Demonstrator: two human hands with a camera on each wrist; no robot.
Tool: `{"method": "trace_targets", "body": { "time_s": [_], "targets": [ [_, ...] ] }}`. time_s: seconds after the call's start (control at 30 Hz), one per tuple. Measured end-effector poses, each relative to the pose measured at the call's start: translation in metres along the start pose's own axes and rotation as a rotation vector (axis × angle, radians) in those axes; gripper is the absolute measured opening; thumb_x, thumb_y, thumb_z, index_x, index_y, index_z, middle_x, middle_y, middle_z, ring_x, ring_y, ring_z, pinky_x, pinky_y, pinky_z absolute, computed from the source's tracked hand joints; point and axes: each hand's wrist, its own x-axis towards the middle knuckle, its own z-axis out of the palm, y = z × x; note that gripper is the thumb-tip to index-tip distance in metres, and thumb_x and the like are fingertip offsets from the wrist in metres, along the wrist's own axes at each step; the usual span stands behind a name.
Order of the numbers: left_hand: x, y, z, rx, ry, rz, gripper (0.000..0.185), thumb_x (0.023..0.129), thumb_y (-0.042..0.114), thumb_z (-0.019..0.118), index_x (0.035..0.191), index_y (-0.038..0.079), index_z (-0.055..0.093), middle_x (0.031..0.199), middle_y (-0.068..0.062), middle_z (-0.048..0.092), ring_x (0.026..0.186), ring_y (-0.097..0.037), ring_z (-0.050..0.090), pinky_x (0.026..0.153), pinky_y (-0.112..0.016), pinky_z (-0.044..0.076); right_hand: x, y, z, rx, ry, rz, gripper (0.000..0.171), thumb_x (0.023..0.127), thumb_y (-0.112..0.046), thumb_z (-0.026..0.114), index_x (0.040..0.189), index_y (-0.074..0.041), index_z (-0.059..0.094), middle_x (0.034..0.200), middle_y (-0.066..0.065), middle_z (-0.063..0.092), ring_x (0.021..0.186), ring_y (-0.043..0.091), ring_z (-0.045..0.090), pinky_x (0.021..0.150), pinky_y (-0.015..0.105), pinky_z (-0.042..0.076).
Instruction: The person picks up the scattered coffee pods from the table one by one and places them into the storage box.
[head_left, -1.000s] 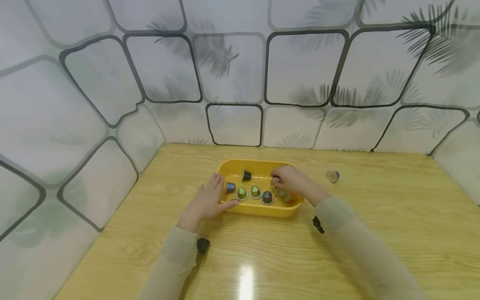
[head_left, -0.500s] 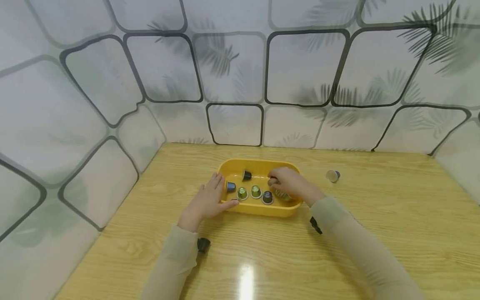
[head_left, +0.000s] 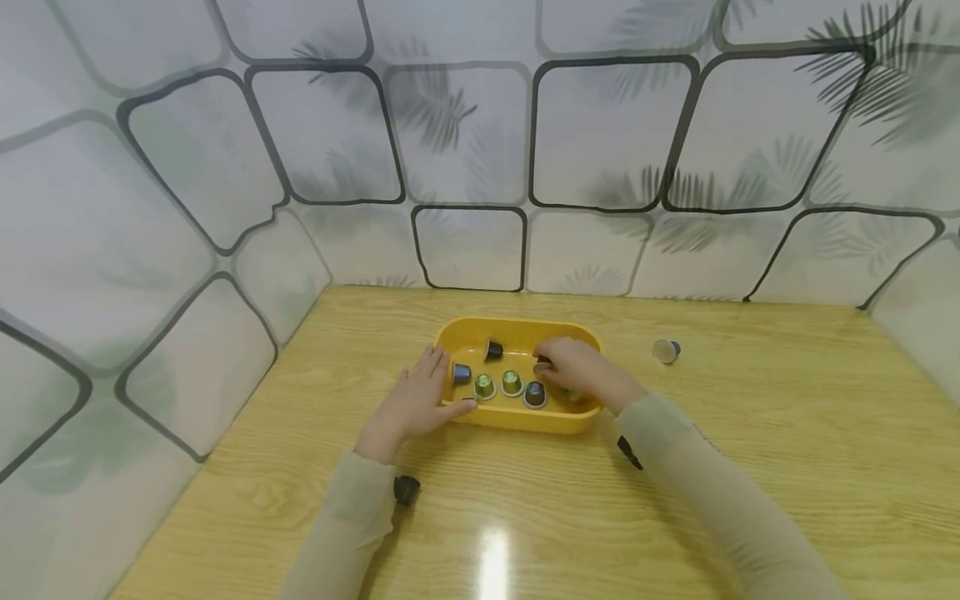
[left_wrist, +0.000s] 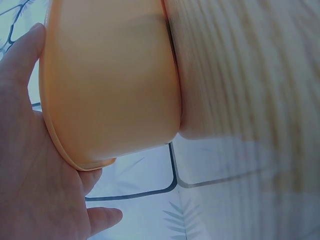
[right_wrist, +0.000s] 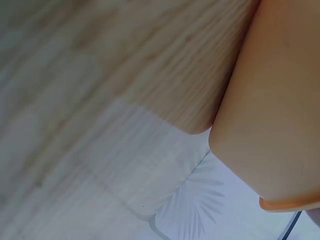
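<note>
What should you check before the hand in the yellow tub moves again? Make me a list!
1. Tub held steady: ok. The left hand rests flat against the yellow tub at its left end.
2. Grip on a pod: cannot tell. The right hand is curled inside the tub, and its fingers hide what they touch.
3. Pods in the tub standing clear of the hand: ok. The blue pod, two green pods and dark pod sit left of it.
4. Stray pod: not ok. One pod lies on the table, outside the tub.
5. Tub flat on the table: ok.
</note>
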Motion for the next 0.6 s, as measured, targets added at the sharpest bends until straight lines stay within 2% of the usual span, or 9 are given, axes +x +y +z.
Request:
{"method": "trace_targets", "body": {
  "time_s": [0.3,0.6],
  "targets": [
    [0.0007,-0.0016,0.0020,-0.006,0.010,0.001,0.091,0.082,0.062,0.042,0.140,-0.003,0.014,0.146,-0.013,0.006,0.133,-0.023,-0.002,0.101,-0.053,0.011,-0.0013,-0.0001,0.0003,-0.014,-0.022,-0.025,0.024,0.083,-0.011,0.061,0.104,0.000,0.060,0.095,0.010,0.062,0.086,0.022,0.058,0.074,0.035,0.047],
    [0.0008,-0.0015,0.0015,-0.011,0.017,0.007,0.090,0.083,0.060,0.044,0.139,-0.003,0.015,0.145,-0.014,0.008,0.133,-0.023,-0.002,0.101,-0.053,0.011,0.0007,0.0042,0.0047,0.000,-0.049,-0.041,0.017,0.083,-0.009,0.060,0.099,-0.002,0.061,0.088,0.006,0.062,0.075,0.015,0.055,0.068,0.031,0.046]
  ]
}}
